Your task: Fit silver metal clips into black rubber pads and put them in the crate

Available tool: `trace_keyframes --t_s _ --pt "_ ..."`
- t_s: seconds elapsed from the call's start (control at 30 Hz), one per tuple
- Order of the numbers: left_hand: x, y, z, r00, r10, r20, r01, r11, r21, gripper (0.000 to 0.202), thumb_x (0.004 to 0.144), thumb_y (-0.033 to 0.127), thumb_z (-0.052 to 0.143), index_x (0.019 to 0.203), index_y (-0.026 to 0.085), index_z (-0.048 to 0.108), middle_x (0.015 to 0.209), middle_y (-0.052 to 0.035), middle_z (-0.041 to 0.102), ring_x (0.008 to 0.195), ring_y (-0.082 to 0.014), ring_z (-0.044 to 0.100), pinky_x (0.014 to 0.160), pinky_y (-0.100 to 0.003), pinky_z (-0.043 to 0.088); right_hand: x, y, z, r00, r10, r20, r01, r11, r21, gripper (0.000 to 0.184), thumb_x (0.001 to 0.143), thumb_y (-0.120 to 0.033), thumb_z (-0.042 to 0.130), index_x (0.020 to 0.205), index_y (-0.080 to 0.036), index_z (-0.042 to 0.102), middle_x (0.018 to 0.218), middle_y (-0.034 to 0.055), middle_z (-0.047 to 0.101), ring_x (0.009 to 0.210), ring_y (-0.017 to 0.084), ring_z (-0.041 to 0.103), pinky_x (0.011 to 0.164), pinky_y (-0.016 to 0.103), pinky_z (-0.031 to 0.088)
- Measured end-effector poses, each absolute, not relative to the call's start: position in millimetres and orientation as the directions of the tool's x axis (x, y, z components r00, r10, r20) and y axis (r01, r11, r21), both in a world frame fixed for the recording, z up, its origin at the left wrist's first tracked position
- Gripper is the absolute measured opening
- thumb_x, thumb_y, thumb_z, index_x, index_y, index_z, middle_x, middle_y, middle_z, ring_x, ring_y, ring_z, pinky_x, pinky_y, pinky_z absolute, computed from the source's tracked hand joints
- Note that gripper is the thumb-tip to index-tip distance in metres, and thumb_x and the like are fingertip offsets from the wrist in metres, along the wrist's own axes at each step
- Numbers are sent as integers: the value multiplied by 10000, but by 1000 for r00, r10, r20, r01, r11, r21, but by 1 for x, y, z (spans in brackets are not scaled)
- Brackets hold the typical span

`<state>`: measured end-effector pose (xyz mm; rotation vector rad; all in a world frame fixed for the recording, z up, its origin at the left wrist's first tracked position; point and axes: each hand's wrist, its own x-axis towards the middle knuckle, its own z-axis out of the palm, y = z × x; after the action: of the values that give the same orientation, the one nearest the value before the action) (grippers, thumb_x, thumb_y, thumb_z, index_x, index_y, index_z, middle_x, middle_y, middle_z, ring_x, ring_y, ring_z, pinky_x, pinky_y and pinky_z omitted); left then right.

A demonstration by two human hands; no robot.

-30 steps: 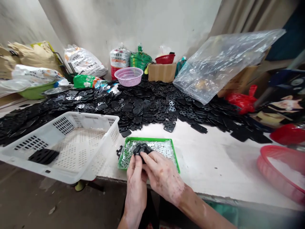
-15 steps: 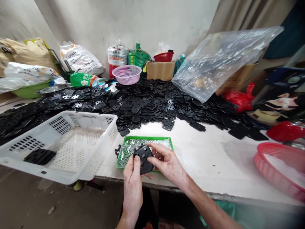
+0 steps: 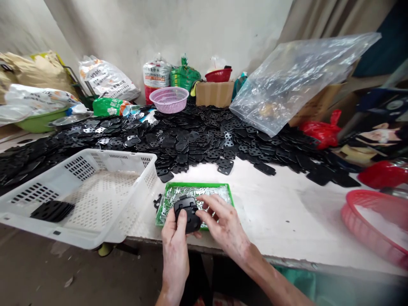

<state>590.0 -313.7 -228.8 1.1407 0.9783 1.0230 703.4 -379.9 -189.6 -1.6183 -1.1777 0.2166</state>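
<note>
- Black perforated plate [image 3: 188,216]: long axis running away from the person, held above the near edge of a green plastic tray [image 3: 194,185].
- Left hand [image 3: 174,238]: thumb and fingers closed on the plate; the nearer hand.
- Right hand [image 3: 225,227]: open, fingers spread, just beside the plate, holding nothing.
- Loose metal pins [image 3: 191,196]: in the tray, beneath the plate.

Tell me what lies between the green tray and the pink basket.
Black perforated plates lie spread up to the pink basket, with white tabletop behind the green tray, in the head view.
</note>
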Motion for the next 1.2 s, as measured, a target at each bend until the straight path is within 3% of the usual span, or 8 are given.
trace_keyframes --t_s 0.1,0.27,0.53,0.63,0.73,0.87,1.0,1.2 --pt "593 -318 -219 341 935 -97 -149 155 976 462 809 504 658 1131 173 667 993 -105 686 727 -220 668 518 -274 522 709 -375 -183 524 800 293 430 48 -901 208 843 -212 652 1043 -209 709 938 36 641 785 152 606 646 235 491" --pt "594 -322 -213 408 908 -99 -165 180 970 384 841 476 635 1105 199 654 1020 -71 675 732 -190 653 477 -223 501 709 -373 -174 533 823 196 273 52 -961 142 790 -230 673 900 -173 743 848 30 656 752 150 607 620 227 488" --pt "592 -324 -214 401 912 -83 -120 142 982 352 838 490 631 1020 188 640 806 -32 640 573 -165 603 419 -227 463 710 -373 -167 483 875 -20 -25 -9 -1000 176 743 -323 680 744 -147 678 616 -18 556 446 76 448 381 182 349" --pt "592 -327 -216 374 919 -122 -69 159 985 412 836 521 617 1076 187 637 838 -42 640 516 -149 578 412 -244 462 708 -370 -165 501 865 32 64 0 -998 223 756 -304 668 605 -150 613 531 -37 471 438 64 405 368 167 288" --pt "591 -328 -215 332 937 -112 -89 149 985 404 833 506 624 1088 194 658 930 -69 659 643 -179 622 482 -246 497 704 -367 -165 500 863 65 103 16 -995 239 775 -306 664 600 -152 613 514 -41 472 427 62 416 365 162 298" --pt "584 -319 -207 384 919 -89 -147 156 977 359 816 438 669 1080 196 672 909 -56 679 705 -183 628 531 -239 510 723 -369 -167 434 900 45 46 28 -999 267 854 -398 607 877 -157 719 667 4 646 486 102 565 395 179 422" --pt "576 -301 -200 325 942 -84 -299 186 936 312 800 398 693 1015 172 677 806 -35 669 619 -169 625 463 -235 489 767 -377 -170 566 810 156 296 -22 -955 286 886 -356 587 1050 -164 722 872 52 712 633 132 645 467 203 480" --pt "578 -289 -197 332 925 -183 -388 310 868 308 783 385 721 1008 180 677 839 -53 680 602 -213 661 417 -277 501 773 -377 -182 396 899 184 812 -250 -527 248 945 -151 493 942 -188 739 919 48 712 780 152 645 705 273 521"
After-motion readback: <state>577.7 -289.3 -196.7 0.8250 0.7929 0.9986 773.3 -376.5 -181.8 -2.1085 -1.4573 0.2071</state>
